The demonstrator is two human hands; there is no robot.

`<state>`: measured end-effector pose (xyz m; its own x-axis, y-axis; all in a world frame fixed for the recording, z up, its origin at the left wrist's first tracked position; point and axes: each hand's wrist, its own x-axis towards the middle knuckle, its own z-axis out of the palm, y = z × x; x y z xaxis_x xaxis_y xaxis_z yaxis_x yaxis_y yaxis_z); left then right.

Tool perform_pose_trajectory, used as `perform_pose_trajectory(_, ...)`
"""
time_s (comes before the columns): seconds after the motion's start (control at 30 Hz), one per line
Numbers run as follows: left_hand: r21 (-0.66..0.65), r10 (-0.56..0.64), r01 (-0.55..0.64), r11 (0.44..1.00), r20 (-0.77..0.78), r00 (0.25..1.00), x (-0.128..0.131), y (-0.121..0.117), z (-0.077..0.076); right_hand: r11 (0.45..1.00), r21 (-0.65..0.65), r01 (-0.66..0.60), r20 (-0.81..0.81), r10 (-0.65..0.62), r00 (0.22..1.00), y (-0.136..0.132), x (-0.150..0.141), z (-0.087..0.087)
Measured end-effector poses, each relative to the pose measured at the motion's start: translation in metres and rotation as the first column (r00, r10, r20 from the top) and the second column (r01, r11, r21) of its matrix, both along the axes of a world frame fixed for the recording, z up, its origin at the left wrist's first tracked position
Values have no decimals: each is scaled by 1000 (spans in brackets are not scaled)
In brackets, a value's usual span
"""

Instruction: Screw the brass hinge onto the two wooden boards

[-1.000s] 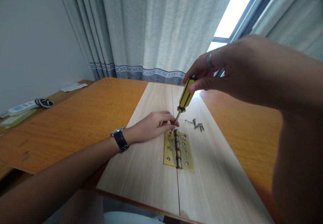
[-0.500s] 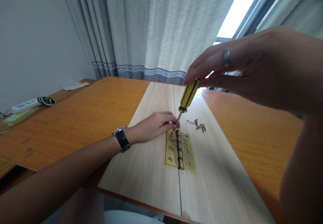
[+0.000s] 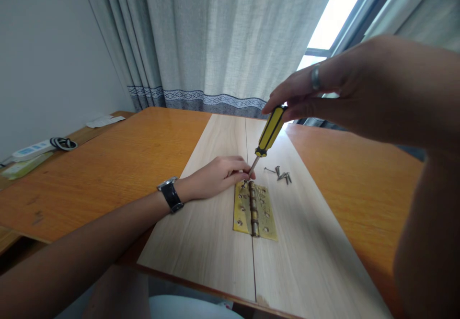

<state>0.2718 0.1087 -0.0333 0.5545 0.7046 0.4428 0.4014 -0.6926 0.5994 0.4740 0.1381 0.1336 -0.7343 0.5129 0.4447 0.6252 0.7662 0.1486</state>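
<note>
My right hand grips the top of a yellow and black screwdriver between thumb and fingertips. The screwdriver slants down to the left, its tip at the upper left corner of a brass hinge. My left hand rests on the pale board, thumb and fingers closed around the lower shaft, close to the tip. A screw at that corner hole is too small to make out clearly. The hinge lies flat and opened out, its knuckle along the seam between two pale boards. Several loose screws lie to the right of the shaft.
The boards lie on an orange-brown wooden table. On a ledge at the left are a white power strip, a coiled black cable and some paper. A grey curtain hangs behind the table.
My right hand has turned slightly on the screwdriver handle, and its wrist sits a little higher. The whole view has shifted slightly. My left hand keeps its place by the hinge.
</note>
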Motion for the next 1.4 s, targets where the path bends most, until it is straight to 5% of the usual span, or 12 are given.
perform_pose_trajectory(0.17, -8, -10, 10, 1000, 6, 1000, 0, -1, 0, 996, 60, 59, 120, -66, 991, -2, -10, 2)
perform_pose_trajectory(0.37, 2, -5, 5, 1000, 9, 1000, 1, -1, 0, 980, -24, 199, 145, -193, 970, -12, -17, 5)
perform_pose_trajectory(0.67, 31, 13, -14, 999, 34, 999, 0, 1, -1, 1000, 4, 29, 171, -29, 985, 2, -10, -1)
perform_pose_trajectory(0.9, -3, -22, 22, 1000, 68, 997, -1, 2, -1, 992, 30, -121, 126, 116, 985, -12, -18, -2)
perform_pose_trajectory(1.3, -5, -20, 20, 1000, 55, 998, 0, 1, -3, 999, 16, -42, 123, 40, 992, -13, -8, 2)
perform_pose_trajectory(1.4, -6, -12, 13, 1000, 53, 999, -1, 1, -3, 998, -10, 63, 142, -61, 988, -16, -15, 2)
